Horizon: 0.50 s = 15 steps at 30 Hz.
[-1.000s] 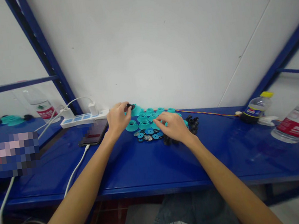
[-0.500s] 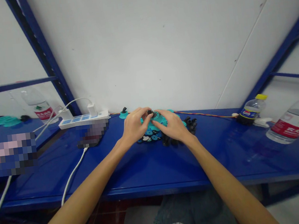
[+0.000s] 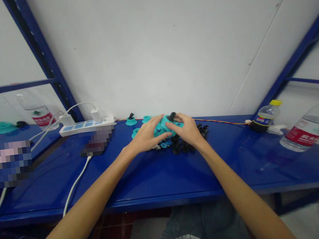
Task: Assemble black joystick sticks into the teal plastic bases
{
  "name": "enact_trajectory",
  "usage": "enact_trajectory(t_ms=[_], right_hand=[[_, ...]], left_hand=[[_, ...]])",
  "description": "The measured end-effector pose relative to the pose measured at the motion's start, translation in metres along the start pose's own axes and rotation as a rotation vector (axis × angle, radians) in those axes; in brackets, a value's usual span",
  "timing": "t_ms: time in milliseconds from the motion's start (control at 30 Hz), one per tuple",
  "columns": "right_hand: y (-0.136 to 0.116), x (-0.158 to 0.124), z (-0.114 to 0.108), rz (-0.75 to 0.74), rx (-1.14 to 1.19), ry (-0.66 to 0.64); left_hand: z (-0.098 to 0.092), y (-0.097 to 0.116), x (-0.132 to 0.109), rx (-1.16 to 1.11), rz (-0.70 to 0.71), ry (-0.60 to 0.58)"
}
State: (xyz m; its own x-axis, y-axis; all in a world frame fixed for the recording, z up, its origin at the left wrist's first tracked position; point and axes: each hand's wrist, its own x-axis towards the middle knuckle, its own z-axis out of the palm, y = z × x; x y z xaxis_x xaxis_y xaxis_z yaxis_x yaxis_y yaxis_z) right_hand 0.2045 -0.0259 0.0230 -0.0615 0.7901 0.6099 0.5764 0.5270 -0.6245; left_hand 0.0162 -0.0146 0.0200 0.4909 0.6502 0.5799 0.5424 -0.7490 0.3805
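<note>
While the left hand (image 3: 146, 135) is spread beside the cup (image 3: 163, 123), the right hand (image 3: 189, 130) pinches it, between both hands, near its elbow (image 3: 172, 116); fitting seems in progress; next probably needs steady grip.

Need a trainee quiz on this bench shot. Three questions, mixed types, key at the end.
1. Multiple choice: what colour is the cap on the bottle of dark drink?
(a) red
(b) yellow
(c) white

2. Compare: left hand or right hand, which is nearer the black part seen against the teal piece between them?

3. Fill in the blank: the teal cup nearest the white power strip has a ____ part on top.

Key:
1. b, yellow
2. Right hand
3. black
</note>
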Motion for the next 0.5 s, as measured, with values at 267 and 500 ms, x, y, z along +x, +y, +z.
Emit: enact_trajectory(t_ms=[267,500], right_hand=[[-0.0095,-0.0036,0.0023,-0.086,-0.248,-0.024],[-0.0086,-0.0030,-0.0005,-0.044,-0.387,0.178]], left_hand=[[0.0000,-0.0007,0.0001,0.192,0.036,0.027],[0.0015,0.0039,-0.0010,0.266,0.051,0.091]])
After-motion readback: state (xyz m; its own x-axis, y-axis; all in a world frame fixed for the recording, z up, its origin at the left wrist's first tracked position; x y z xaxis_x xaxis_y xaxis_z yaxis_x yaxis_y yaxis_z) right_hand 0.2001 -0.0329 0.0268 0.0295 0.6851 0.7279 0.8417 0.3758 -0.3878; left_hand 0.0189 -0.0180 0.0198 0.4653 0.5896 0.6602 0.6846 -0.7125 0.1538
